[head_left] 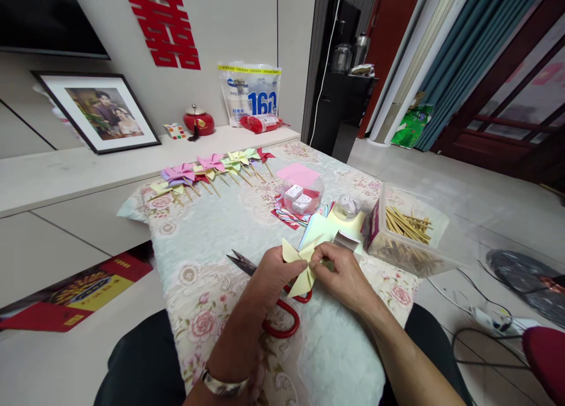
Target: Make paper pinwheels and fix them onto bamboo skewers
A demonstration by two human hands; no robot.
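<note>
A pale yellow paper pinwheel is held up between my two hands over the near part of the table. My left hand pinches it from the left, thumb lying across its front near the middle. From the right, my right hand closes thumb and forefinger at the pinwheel's centre; whether a small pin is between them I cannot make out. Beneath my left hand and the paper lie scissors with red handles, blades pointing to the upper left.
Finished pinwheels on sticks lie along the far table edge. A clear tub of thin sticks stands at right. Coloured paper sheets, a round container with small white boxes, and an open small box sit beyond my hands.
</note>
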